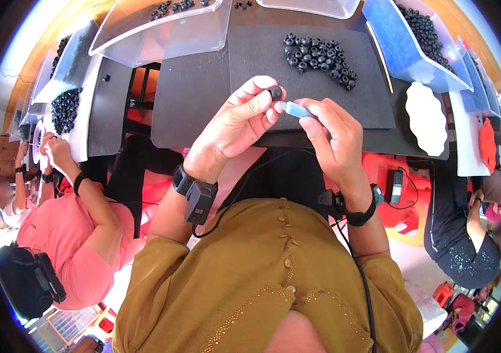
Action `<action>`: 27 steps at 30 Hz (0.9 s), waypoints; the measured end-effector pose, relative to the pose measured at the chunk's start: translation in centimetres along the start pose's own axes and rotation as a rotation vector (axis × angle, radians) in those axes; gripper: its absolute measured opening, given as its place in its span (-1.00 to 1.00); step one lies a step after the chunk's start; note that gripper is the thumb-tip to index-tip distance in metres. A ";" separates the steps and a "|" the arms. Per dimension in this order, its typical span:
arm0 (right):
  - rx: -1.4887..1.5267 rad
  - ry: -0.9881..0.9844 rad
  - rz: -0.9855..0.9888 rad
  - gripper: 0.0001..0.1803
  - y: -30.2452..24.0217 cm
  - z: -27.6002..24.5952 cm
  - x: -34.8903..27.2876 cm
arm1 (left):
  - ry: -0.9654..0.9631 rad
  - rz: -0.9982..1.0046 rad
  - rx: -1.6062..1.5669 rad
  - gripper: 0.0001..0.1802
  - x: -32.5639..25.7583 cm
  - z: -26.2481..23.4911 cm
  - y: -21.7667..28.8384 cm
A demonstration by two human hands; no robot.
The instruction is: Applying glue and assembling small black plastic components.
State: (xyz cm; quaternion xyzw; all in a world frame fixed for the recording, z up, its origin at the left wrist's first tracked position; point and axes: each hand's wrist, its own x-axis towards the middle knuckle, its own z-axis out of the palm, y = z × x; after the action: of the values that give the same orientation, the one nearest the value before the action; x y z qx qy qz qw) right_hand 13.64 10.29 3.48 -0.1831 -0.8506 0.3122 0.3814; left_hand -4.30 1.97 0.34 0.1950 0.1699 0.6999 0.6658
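Between the thumb and fingers of my left hand is a small round black piece, held up above the near part of the dark mat. My right hand pinches a small tool with a light-blue handle. The tool's pale tip reaches to my left fingertips, just below the black piece; whether it touches the piece I cannot tell. Beyond my hands a heap of similar black pieces, some showing holes, lies on the mat.
A clear plastic bin stands at the far left, a blue-tinted bin with black pieces at the far right. A thin stick and a white wavy-edged pad lie on the right. Co-workers sit on both sides; one's hand is at the left.
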 end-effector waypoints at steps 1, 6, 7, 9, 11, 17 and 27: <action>-0.016 0.009 -0.022 -0.81 0.0 0.0 0.1 | 0.003 -0.002 -0.001 -0.76 -0.1 0.0 -0.1; -0.037 -0.010 -0.005 -0.81 -0.3 -0.1 0.1 | 0.027 -0.006 -0.006 -0.76 -0.4 0.3 -0.3; -0.041 -0.010 -0.005 -0.82 -0.4 -0.1 0.1 | 0.027 -0.007 -0.007 -0.76 -0.4 0.2 -0.4; -0.060 -0.023 0.003 -0.82 -0.6 -0.3 0.2 | -0.005 -0.008 -0.023 -0.76 -0.4 0.0 -0.5; -0.079 -0.036 0.009 -0.82 -0.6 -0.3 0.2 | -0.011 -0.021 -0.031 -0.76 -0.4 0.1 -0.5; -0.072 -0.005 -0.007 -0.82 -0.6 -0.3 0.2 | -0.022 -0.025 -0.032 -0.74 -0.3 0.0 -0.5; -0.063 -0.014 0.028 -0.84 -0.7 -0.2 0.1 | -0.031 0.000 0.003 -0.79 -0.5 0.1 -0.6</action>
State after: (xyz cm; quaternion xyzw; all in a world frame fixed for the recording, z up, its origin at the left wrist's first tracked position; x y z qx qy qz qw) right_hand 13.71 9.90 4.09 -0.2046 -0.8601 0.2916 0.3650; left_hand -3.73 1.50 0.09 0.2068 0.1607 0.6964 0.6682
